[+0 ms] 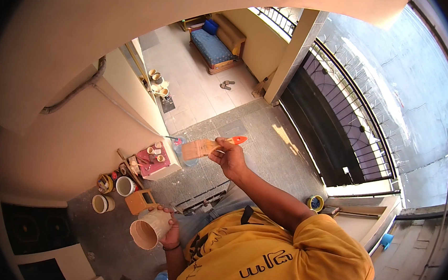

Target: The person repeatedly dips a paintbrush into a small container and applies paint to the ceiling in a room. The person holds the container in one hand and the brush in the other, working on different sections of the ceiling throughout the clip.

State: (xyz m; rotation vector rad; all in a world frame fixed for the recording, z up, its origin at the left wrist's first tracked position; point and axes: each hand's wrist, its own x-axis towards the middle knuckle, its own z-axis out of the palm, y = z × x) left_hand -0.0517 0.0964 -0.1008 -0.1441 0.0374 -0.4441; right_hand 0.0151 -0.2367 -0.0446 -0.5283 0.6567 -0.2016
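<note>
In my right hand (pixel 229 159) is a wide paintbrush (pixel 196 149), its handle gripped between thumb and fingers. The brush has an orange handle tip pointing right, and its broad pinkish-beige bristles point left. Lower down, my left hand (pixel 170 229) is closed around a paint-smeared, light-coloured pot (pixel 146 231). The pot is tilted with its mouth toward the lower left, and beige paint coats its inside. Brush and pot are well apart. Part of the left hand is hidden behind the pot.
White buckets (pixel 125 186) and a wooden stool (pixel 140 202) stand below left, beside a pink-topped box (pixel 154 161) bearing small cups. A plastic water bottle (pixel 188 158) is beyond the brush. A dark gate (pixel 325 121) lies right; a blue-cushioned sofa (pixel 213 44) stands far off.
</note>
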